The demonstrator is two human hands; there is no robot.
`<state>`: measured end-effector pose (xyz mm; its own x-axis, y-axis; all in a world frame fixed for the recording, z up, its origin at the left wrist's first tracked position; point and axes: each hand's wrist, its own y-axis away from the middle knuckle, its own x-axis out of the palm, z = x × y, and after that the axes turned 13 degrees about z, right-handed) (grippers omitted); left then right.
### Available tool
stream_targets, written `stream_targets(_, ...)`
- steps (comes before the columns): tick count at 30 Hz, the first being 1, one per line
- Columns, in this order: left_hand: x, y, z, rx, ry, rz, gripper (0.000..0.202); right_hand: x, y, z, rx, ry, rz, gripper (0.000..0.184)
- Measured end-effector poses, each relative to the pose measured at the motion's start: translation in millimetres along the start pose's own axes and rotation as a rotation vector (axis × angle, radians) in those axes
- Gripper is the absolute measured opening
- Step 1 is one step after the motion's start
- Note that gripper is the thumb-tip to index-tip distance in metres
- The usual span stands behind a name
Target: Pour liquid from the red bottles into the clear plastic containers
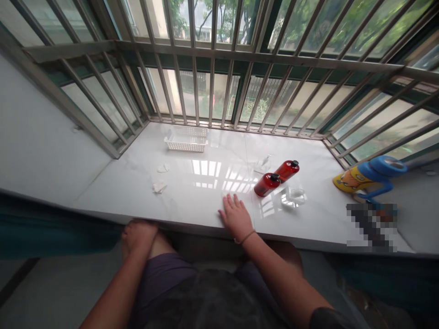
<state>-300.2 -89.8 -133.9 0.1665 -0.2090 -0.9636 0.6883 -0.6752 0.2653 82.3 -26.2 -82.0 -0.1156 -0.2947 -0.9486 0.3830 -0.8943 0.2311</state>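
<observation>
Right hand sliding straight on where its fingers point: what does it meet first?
The right hand crosses bare sill, then probably meets the right end of the white basket; it might miss it and reach the window bars.

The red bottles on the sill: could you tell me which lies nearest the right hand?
The front red bottle, just right of the right hand; the rear red bottle lies farther back, toward the window bars.

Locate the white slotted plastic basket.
In the head view, the white slotted plastic basket sits at the back left of the glossy white sill, close to the metal window bars.
</observation>
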Motion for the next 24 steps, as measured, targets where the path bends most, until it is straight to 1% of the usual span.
stream_targets(2, 0.2, -1.6, 0.4, -0.009, -0.001, 0.019, 0.081, -6.9, 15.9, -49.7, 0.180, 0.049, -0.033, 0.065)
stream_targets(3, 0.4, -2.6, 0.8, -0.009, -0.004, 0.025, 0.081, -7.4, 27.8, -72.3, 0.238, 0.075, -0.042, 0.065)
stream_targets(4, 0.6, -3.5, 1.1, -0.009, -0.007, 0.030, 0.082, -5.8, 41.8, -92.1, 0.283, 0.103, -0.045, 0.065)
stream_targets(6, 0.4, -5.0, 2.0, -0.011, -0.011, 0.046, 0.084, 2.1, 73.8, -123.1, 0.354, 0.154, -0.042, 0.067)
stream_targets(9, -1.2, -6.3, 3.1, -0.010, -0.004, 0.091, 0.090, 16.5, 118.1, -150.2, 0.438, 0.189, -0.041, 0.068)
stream_targets(11, -2.4, -6.8, 3.3, -0.004, -0.004, 0.104, 0.091, 22.2, 137.1, -158.3, 0.494, 0.188, -0.048, 0.069)
stream_targets(12, -2.8, -6.9, 3.2, -0.005, -0.004, 0.106, 0.091, 23.6, 142.1, -159.6, 0.523, 0.183, -0.054, 0.069)
stream_targets(14, -3.6, -6.9, 2.6, -0.011, -0.007, 0.111, 0.090, 23.6, 142.6, -156.3, 0.585, 0.168, -0.071, 0.072)
stream_targets(16, -4.4, -6.1, 1.4, -0.013, -0.011, 0.113, 0.088, 21.2, 131.3, -143.7, 0.648, 0.148, -0.102, 0.077)
stream_targets(18, -5.8, -4.2, -0.2, -0.009, -0.016, 0.108, 0.086, 17.8, 110.8, -120.0, 0.661, 0.115, -0.125, 0.080)
stream_targets(19, -6.7, -2.9, -1.1, -0.009, -0.014, 0.104, 0.084, 16.3, 98.6, -103.6, 0.625, 0.091, -0.121, 0.079)
stream_targets(20, -7.7, -1.4, -2.0, -0.011, -0.010, 0.099, 0.083, 15.4, 85.9, -84.3, 0.557, 0.062, -0.105, 0.077)
stream_targets(22, -9.6, 1.2, -3.4, -0.015, 0.004, 0.091, 0.082, 15.8, 61.9, -38.9, 0.357, 0.002, -0.057, 0.075)
stream_targets(24, -10.8, 2.6, -4.0, -0.018, 0.015, 0.084, 0.083, 19.6, 43.7, 8.8, 0.076, -0.050, -0.013, 0.075)
